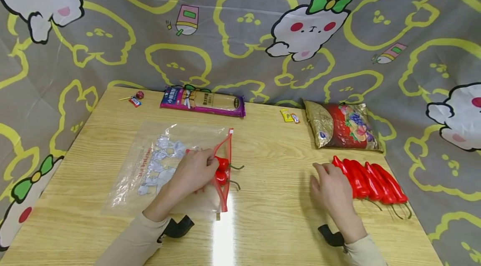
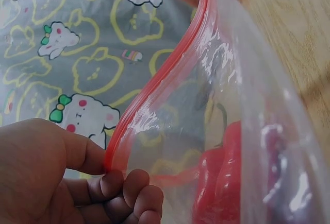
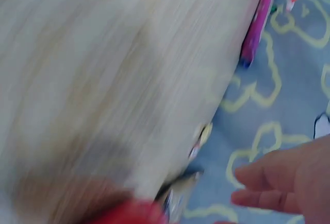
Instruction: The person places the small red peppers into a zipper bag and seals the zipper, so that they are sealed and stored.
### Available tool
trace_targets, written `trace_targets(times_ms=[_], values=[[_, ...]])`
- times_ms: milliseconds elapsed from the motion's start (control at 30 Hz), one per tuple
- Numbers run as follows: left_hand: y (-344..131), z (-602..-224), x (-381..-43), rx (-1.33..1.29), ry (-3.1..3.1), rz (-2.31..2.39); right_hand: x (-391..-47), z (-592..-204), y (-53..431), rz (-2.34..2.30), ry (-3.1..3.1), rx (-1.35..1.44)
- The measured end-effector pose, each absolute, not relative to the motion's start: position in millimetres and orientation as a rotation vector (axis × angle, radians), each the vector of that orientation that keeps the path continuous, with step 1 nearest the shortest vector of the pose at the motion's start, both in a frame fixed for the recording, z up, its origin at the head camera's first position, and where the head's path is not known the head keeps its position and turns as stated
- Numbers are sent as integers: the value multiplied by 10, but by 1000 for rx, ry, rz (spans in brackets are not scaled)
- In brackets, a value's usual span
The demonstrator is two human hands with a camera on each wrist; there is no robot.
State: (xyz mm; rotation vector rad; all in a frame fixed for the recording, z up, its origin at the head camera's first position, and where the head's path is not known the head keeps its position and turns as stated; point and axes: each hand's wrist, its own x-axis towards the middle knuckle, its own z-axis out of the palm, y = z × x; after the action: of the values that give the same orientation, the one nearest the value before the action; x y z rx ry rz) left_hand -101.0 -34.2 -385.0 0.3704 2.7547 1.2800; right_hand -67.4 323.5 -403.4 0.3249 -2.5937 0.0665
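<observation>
Four or so red chili peppers [image 1: 370, 182] lay in a row on the surface [image 1: 270, 182], just right of the right hand [image 1: 332, 186], the nearer one; their long axes slanted, tips away, stems to the near side. Its fingers were loosely parted, gripping nothing; contact could not be told. The left hand [image 1: 195, 170] pinched the red zip edge of a clear bag [image 1: 127, 182], mouth gaping around two more peppers [image 1: 222, 178].

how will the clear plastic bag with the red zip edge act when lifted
The clear plastic bag with the red zip edge will probably flop, since its thin film bows at the mouth. Its shiny surface may be slippery. The red peppers inside could slide out if tipped, as their stems poke past the opening.
</observation>
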Motion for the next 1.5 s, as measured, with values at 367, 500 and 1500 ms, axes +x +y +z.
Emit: trace_targets(times_ms=[367, 500, 1500], values=[[-341, -3866, -1002, 368, 2736, 1288, -420, -4047, 3632, -132, -2865, -216], [-334, -3858, -1006, 369, 2732, 1293, -399, -4124, 3625, -134, -2849, -183], [-330, -3843, -993, 341, 2716, 1282, -524, -3852, 2059, 1319, -2809, 774]])
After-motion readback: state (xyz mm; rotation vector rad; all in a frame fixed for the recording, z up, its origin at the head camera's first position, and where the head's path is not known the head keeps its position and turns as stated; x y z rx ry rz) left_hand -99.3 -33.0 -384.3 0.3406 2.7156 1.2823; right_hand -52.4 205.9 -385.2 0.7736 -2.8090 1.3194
